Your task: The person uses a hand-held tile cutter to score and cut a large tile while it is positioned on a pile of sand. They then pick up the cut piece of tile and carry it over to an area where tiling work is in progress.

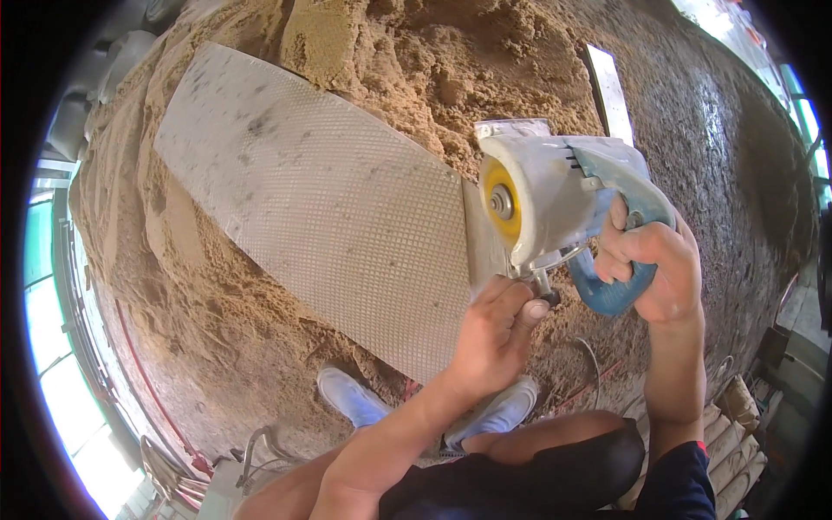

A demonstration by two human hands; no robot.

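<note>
Teal and dusty grey, the power cutter (555, 191) sat in both my hands in the head view, raised at the right end of a long textured slab (321, 208). My right grip (667, 269) was wrapped around its teal looped handle (637, 201), the fingers curled through the loop and closed on it. My left grip (496, 334) was drawn in small at the metal fitting (542, 279) under the guard, with the thumb lying near a dark knob (551, 298); my own fingers hid how much of the fitting they had. The yellow disc (501, 201) faced left, toward the slab, its round metal hub showing at the centre. Whether the cutter touched anything below it, I could not tell.

The slab lay slantwise on brown sand (442, 69), its surface pale, gridded and marked with dark smudges toward the far end. A plain grey strip (482, 238) lay against its near right end, partly behind the cutter. Beyond the tool, a narrow white piece (612, 95) rested on the ground. My two pale shoes (342, 386) stood by the slab's lower edge, and a red hose (143, 364) ran along the floor on the left.
</note>
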